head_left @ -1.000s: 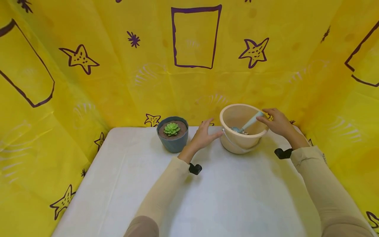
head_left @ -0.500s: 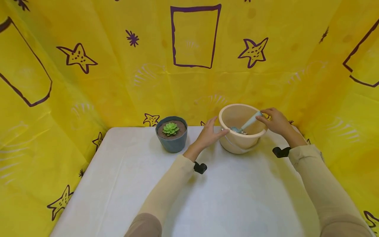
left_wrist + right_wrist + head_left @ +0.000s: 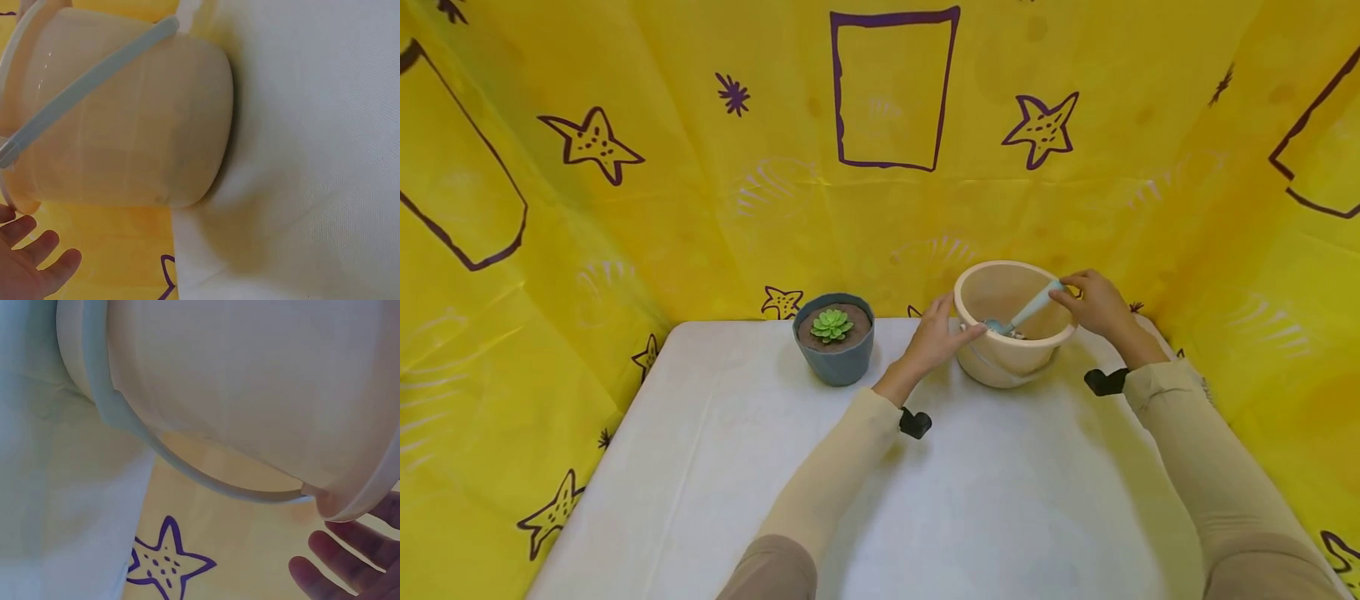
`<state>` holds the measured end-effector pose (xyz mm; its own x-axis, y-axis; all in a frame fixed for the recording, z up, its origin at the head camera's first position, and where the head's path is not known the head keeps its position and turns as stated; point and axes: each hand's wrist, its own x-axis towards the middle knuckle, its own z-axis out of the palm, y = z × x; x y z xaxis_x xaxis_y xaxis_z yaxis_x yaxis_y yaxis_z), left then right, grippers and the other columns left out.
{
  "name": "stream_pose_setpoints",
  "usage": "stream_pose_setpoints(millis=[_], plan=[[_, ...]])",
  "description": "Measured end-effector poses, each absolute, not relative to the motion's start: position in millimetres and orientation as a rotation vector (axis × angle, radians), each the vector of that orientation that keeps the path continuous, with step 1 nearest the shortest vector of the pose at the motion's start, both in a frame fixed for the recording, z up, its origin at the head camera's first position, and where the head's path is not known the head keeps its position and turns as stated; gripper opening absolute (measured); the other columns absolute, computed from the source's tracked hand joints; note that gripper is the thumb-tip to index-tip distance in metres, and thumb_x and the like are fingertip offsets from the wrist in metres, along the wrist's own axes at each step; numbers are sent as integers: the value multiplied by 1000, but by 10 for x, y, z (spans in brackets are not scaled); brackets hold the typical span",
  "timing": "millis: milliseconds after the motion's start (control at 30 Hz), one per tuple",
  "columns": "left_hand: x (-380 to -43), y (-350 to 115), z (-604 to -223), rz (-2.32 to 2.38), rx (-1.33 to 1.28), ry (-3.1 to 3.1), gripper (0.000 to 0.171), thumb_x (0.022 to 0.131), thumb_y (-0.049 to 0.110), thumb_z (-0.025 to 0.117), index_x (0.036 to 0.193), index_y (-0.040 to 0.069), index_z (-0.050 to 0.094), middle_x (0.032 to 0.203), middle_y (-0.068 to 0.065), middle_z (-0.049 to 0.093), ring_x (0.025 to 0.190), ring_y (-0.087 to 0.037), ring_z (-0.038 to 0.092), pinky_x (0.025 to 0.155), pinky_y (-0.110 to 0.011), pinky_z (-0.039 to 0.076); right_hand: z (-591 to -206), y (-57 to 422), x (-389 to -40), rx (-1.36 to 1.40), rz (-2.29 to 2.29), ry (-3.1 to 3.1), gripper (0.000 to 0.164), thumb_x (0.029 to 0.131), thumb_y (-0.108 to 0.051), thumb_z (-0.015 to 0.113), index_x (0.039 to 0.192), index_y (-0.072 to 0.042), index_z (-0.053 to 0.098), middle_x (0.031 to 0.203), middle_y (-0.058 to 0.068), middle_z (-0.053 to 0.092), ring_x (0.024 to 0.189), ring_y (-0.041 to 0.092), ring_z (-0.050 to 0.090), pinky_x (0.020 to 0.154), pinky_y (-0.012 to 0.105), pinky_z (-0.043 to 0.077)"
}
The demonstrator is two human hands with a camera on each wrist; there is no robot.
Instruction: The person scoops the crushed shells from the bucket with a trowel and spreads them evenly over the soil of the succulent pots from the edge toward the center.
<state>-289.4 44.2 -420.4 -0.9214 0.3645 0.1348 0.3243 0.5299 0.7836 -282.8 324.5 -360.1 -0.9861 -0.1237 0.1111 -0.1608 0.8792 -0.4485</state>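
Observation:
A beige bucket (image 3: 1000, 367) with a pale blue-grey bail handle (image 3: 94, 78) stands upright at the back right of the table. Inside it leans a light blue shovel (image 3: 1033, 310), head down among small bits, its handle slanting up to the right rim. My right hand (image 3: 1097, 307) pinches the top of that handle between thumb and fingers; its other fingers spread outside the rim in the right wrist view. At the left rim my left hand (image 3: 934, 337) touches the bucket with thumb and fingertip. Its remaining fingers (image 3: 53, 265) are spread and fairly straight.
Left of the bucket stands a blue-grey pot (image 3: 838, 362) with a green succulent (image 3: 832, 326) in brown soil. A white cloth covers the table (image 3: 1000, 500). Yellow patterned sheeting (image 3: 880, 217) hangs close behind and along both sides.
My left hand has moved right, from beside the bucket to its left rim. The right hand has closed in on the shovel handle; bucket and shovel stay in place.

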Motion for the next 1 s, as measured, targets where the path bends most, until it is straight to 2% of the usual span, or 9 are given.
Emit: stream_pose_setpoints(millis=[267,433,567,700,767,900,967,1000], plan=[[-2932,472,-4216,1342,636,2727,94,88,54,64,157,12,16,161,-13,21,147,-33,26,115,-53,32,-3629,3208,-2850,215,732,-2878,50,100,-29,54,124,15,57,130,39,46,112,53,47,93,63,42],[-2956,486,-4205,1270,689,2740,95,91,52,61,158,8,9,163,-14,14,150,-33,18,118,-53,27,-3613,3171,-2875,175,826,-2815,48,98,-29,58,120,14,60,128,38,51,116,53,48,96,63,42],[-2955,501,-4191,1293,690,2715,96,91,52,61,158,8,8,164,-14,13,151,-32,16,118,-53,26,-3592,3133,-2876,124,905,-2769,48,98,-30,59,119,13,61,121,36,58,112,50,53,93,61,45],[-2941,513,-4180,1295,672,2706,96,91,52,62,158,9,8,164,-12,13,151,-31,15,119,-52,25,-3581,3090,-2861,65,964,-2736,47,98,-31,59,120,10,62,115,34,63,106,47,59,89,55,50],[-2931,512,-4175,1291,664,2709,96,91,52,62,158,9,9,164,-11,13,151,-30,16,119,-52,25,-3582,3068,-2862,51,1001,-2725,47,97,-31,60,121,9,62,115,34,64,104,45,62,83,44,54],[-2924,501,-4169,1290,665,2716,95,91,51,63,158,8,10,164,-12,14,151,-30,17,119,-51,26,-3565,2992,-2886,0,1209,-2686,48,97,-30,61,126,9,60,118,31,63,81,13,69,73,19,54],[-2929,498,-4170,1295,669,2719,94,91,51,63,157,8,12,164,-13,14,151,-31,18,119,-51,26,-3546,2942,-2903,-53,1383,-2639,50,96,-28,62,129,10,57,115,26,65,72,-1,64,71,14,54],[-2931,498,-4170,1295,672,2719,94,91,51,63,157,8,12,163,-14,14,151,-31,18,119,-51,27,-3534,2916,-2908,-86,1483,-2604,51,96,-26,62,131,11,55,110,20,67,69,-7,61,73,15,55]])
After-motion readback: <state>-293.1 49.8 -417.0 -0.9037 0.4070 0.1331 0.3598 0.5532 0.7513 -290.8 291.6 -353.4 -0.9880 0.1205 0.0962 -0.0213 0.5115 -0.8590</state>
